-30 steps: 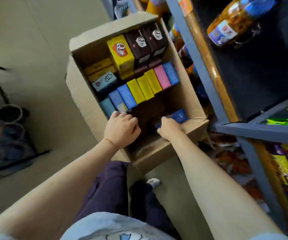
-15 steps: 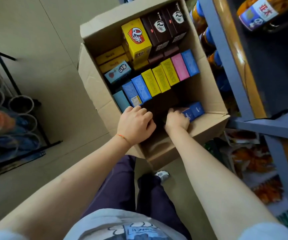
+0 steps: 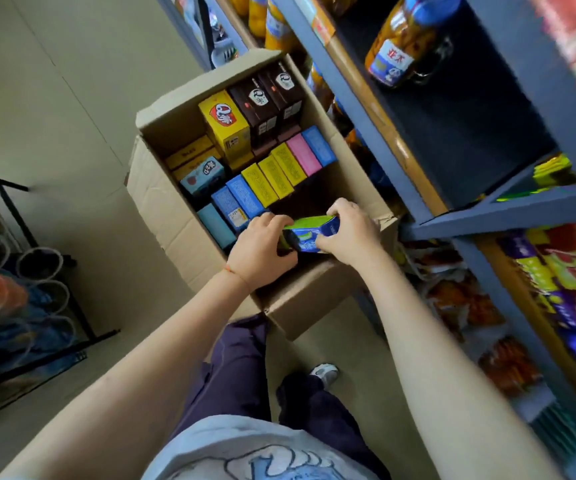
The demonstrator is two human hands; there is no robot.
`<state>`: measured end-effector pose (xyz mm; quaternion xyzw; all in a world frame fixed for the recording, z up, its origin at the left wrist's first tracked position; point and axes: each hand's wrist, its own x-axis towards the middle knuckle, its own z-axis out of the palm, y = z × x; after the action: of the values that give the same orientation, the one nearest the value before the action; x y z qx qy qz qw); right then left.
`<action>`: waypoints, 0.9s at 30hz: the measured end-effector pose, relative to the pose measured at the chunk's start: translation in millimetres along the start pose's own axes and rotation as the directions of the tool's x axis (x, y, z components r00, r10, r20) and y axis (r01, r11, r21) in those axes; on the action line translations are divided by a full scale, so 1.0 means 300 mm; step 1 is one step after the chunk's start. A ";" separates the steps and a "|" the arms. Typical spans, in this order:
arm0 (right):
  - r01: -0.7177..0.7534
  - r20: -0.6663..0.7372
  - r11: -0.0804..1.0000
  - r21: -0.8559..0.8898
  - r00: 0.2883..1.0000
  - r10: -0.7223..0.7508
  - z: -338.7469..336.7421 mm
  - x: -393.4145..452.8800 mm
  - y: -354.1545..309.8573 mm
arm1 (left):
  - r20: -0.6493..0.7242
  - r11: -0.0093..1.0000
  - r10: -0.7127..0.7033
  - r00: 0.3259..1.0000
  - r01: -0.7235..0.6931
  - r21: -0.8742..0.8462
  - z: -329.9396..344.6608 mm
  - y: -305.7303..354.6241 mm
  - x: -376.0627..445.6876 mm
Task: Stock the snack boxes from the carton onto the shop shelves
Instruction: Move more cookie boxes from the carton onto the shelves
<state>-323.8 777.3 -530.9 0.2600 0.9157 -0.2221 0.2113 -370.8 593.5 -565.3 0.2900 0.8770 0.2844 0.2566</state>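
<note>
An open cardboard carton (image 3: 161, 202) stands on the floor, packed with several snack boxes: yellow (image 3: 225, 124), brown (image 3: 265, 102), blue (image 3: 241, 199) and pink (image 3: 303, 154). Both hands hold one blue and green snack box (image 3: 309, 232) just above the carton's near end. My left hand (image 3: 262, 251) grips its left end. My right hand (image 3: 350, 233) grips its right end, fingers curled over the top edge. The blue shop shelves (image 3: 487, 220) rise right beside the carton.
A jar of preserved fruit (image 3: 402, 39) lies on the dark shelf at upper right. Bagged snacks (image 3: 556, 278) fill the lower shelves. A black wire rack (image 3: 19, 289) with goods stands at left. My leg and shoe (image 3: 324, 372) are just below the carton.
Both hands were reaching down into the carton's near end. Now they have lifted a blue and green box up out of it, held between them.
</note>
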 end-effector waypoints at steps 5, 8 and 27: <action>0.183 -0.185 0.940 0.288 0.974 -0.133 -0.450 -0.286 0.047 | -0.023 0.975 0.201 0.979 -0.202 -0.089 -0.187 0.349 0.017; 0.331 -0.318 0.839 0.433 0.927 -0.202 -0.709 -0.494 0.079 | 0.161 0.949 0.260 0.952 -0.221 -0.227 -0.337 0.631 -0.006; 0.304 -0.964 0.950 0.068 0.264 -0.015 -1.174 -1.659 0.406 | -0.357 0.089 0.618 0.701 -0.514 -0.853 -0.365 1.993 -0.634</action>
<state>36.1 862.3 -31.1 0.2698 0.8454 -0.1510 -0.4356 -88.2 831.4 -46.5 0.4214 0.3648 0.7810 0.2817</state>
